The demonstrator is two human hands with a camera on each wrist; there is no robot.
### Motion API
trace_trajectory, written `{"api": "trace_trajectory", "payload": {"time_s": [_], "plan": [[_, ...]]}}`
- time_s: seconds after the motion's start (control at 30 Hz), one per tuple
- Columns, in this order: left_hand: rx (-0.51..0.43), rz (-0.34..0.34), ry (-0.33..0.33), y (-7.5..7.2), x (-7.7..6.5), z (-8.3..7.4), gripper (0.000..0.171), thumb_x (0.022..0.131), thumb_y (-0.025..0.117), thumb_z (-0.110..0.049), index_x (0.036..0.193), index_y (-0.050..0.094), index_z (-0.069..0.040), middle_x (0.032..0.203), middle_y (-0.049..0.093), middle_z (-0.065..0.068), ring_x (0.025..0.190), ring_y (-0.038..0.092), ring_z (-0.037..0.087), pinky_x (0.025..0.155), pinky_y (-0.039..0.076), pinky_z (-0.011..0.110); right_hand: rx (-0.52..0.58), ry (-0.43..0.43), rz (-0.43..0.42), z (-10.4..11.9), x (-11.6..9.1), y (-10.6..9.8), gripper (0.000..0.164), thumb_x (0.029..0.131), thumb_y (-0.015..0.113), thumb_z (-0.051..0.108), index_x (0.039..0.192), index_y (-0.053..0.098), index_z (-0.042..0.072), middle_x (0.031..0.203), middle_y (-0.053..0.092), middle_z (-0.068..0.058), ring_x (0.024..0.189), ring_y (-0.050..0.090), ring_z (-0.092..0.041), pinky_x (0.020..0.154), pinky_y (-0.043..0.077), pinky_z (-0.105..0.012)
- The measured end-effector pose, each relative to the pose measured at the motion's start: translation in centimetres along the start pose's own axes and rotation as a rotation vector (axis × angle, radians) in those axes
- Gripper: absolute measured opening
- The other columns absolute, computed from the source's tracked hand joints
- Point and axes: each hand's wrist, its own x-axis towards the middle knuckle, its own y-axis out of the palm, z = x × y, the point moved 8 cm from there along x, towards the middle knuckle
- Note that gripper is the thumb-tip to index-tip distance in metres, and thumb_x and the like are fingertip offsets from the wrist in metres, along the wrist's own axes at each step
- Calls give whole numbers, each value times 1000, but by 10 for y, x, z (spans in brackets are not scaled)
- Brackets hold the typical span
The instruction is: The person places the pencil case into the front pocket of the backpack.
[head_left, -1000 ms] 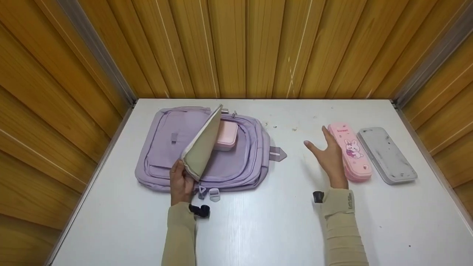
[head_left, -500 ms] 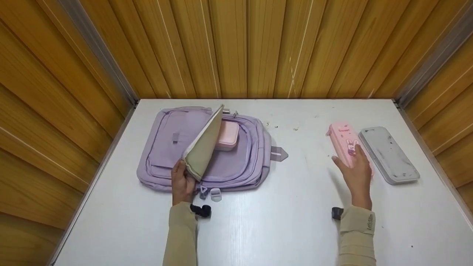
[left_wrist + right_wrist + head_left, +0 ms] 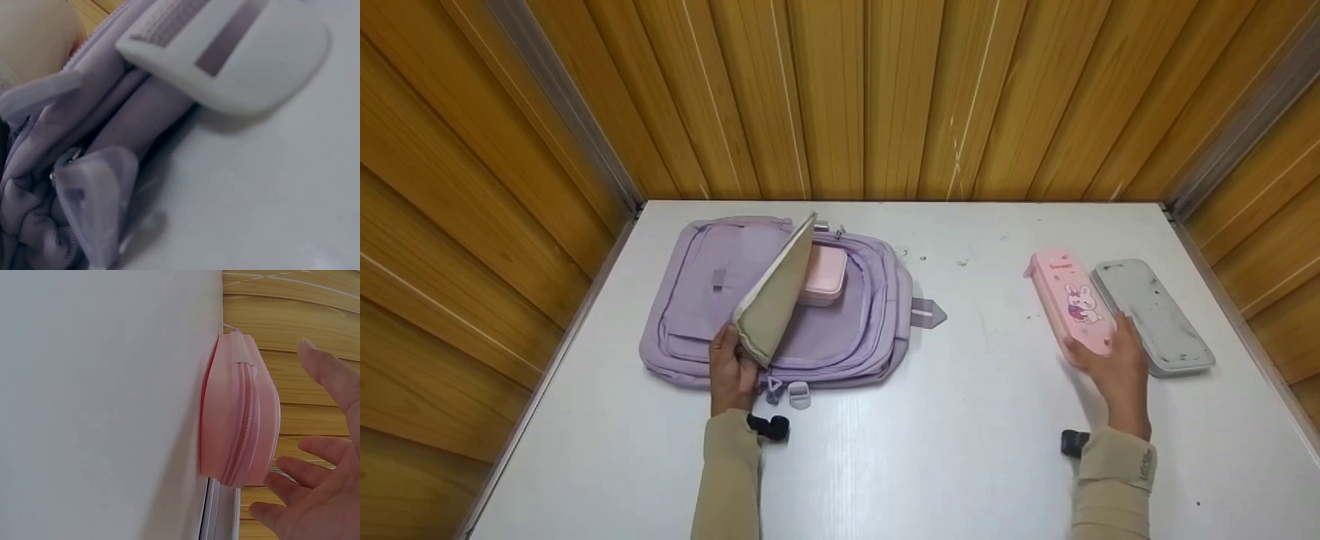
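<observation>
Under all items, smooth white surface point(image 3: 915, 457): small specks toward its far side.
Soft lilac fabric backpack point(image 3: 840, 334): lying on the left part, compartment open.
Pale beige fabric flap point(image 3: 772, 304): raised at a slant over the backpack.
Long grey scuffed case point(image 3: 1155, 315): far right.
Long pink zippered case with rabbit print point(image 3: 1076, 300): right part of the surface, just left of the grey one.
Right hand point(image 3: 1121, 379): thumb and fingers spread apart at the pink case's near end; contact cannot be told.
Left hand point(image 3: 731, 379): clamped on the flap's near corner.
Small pink rounded box point(image 3: 825, 274): in the backpack, beside the flap.
White plastic buckle point(image 3: 275, 62): at the backpack's near edge.
</observation>
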Motion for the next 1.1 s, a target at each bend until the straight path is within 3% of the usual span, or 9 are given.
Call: {"api": "trace_trajectory", "payload": {"time_s": [0.33, 0.53, 0.73, 0.9, 1.1], "plan": [[7, -3, 8, 0, -1, -1, 8, 80, 73, -7, 87, 74, -4, 89, 73, 6, 88, 69, 13, 84, 55, 24, -12, 17, 59, -15, 4, 0, 110, 84, 73, 38, 151, -6, 0, 157, -5, -28, 145, 0, -47, 119, 4, -57], [5, -18, -4, 0, -1, 0, 8, 79, 74, -7, 85, 73, -3, 87, 73, 7, 86, 69, 14, 81, 55, 24, 16, 39, 118, -19, 4, 4, 114, 84, 72, 40, 150, -12, 3, 158, -7, -27, 145, 2, -47, 119, 4, -58], [8, -30, -12, -2, 0, 0, 6, 81, 72, -6, 86, 72, -2, 88, 73, 7, 88, 69, 14, 82, 55, 25, 53, 89, 158, -24, 1, 7, 113, 85, 68, 48, 150, -13, 7, 158, -13, -20, 146, -5, -45, 118, 1, -59], [1, -15, -14, -3, 1, 0, 6, 81, 72, -6, 86, 73, -4, 89, 73, 7, 89, 69, 14, 83, 55, 25, 78, 74, 126, -23, 1, 6, 107, 84, 71, 44, 153, -1, 4, 159, 5, -23, 145, 12, -42, 119, 10, -56], [-3, 21, -9, -1, 1, 0, 7, 80, 73, -8, 86, 75, -6, 87, 74, 5, 86, 69, 13, 81, 55, 24, 73, 38, 97, -20, 1, 6, 94, 83, 73, 41, 150, 20, 1, 150, 32, -25, 128, 33, -37, 114, 24, -55]]}}
